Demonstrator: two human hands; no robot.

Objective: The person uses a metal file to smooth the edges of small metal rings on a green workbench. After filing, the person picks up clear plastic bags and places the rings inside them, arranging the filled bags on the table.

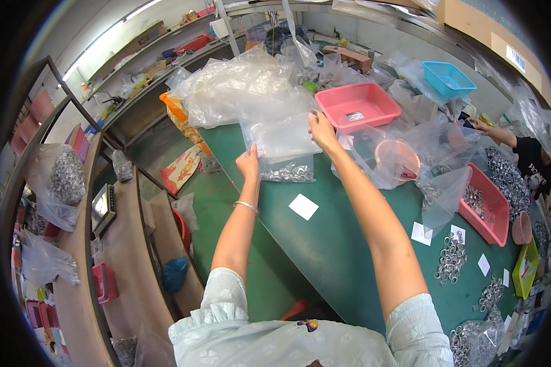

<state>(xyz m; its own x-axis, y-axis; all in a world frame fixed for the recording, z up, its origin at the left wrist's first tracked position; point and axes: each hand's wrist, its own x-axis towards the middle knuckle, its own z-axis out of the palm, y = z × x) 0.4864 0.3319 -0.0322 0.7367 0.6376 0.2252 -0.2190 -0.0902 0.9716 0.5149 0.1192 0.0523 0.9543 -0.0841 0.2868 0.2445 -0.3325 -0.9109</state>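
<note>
Between my hands a clear plastic bag (284,136) is stretched above the green table. Small silvery metal pieces (289,172) lie gathered along its lower edge. My left hand (248,163) is closed on the bag's left side, thumb up. On the right side, higher up, my right hand (321,129) pinches the bag near its upper edge. A white square card (303,207) lies on the table just below the bag. Beyond my right hand sits a pink plastic basin (357,105).
Large clear plastic sheets (239,82) are heaped at the back. To the right are a red tray (485,205) of metal parts, loose ring-shaped parts (452,257) and a blue basin (448,78). Another person's arm (494,133) reaches in there. Wooden shelves (125,244) stand left.
</note>
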